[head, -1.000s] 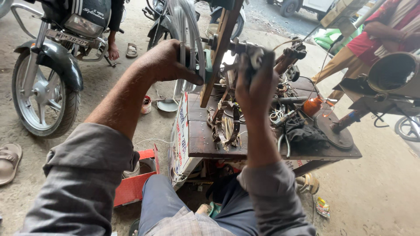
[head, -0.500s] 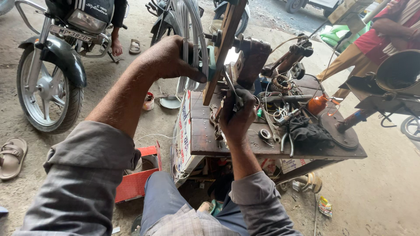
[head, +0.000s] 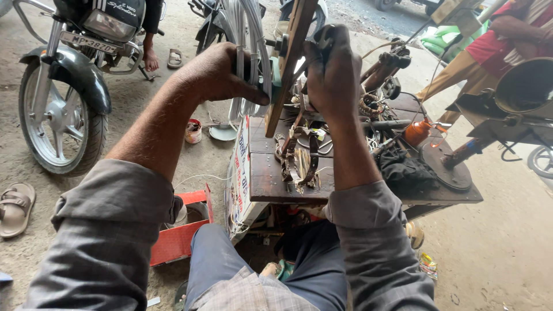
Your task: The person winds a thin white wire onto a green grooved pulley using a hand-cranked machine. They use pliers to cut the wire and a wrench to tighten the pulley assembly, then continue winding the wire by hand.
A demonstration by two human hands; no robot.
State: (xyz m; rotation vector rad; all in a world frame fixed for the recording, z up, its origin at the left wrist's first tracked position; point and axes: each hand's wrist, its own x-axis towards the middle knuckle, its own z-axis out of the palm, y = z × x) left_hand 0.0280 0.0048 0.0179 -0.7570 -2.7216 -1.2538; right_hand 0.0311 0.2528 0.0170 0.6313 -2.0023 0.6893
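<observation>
My left hand (head: 216, 75) grips the rim of a large silvery wheel (head: 250, 52) that stands upright at the left end of a small dark wooden workbench (head: 271, 178). My right hand (head: 334, 72) is raised above the bench and closed around a small dark part next to a tilted wooden upright (head: 291, 63). What exactly the right hand holds is hidden by its fingers. Rusty metal clamps and wire bits (head: 302, 155) lie on the bench right under that hand.
A motorcycle (head: 69, 75) stands at the left, with a sandal (head: 14, 207) on the ground nearby. A red box (head: 181, 236) sits by my knee. An orange oil can (head: 417, 131), a dark cloth (head: 403, 167) and a round disc (head: 446, 164) crowd the bench's right. Another person (head: 507, 34) sits beyond.
My right hand dropped to the bench top, then rose again to the wooden upright. My left hand stayed on the wheel rim.
</observation>
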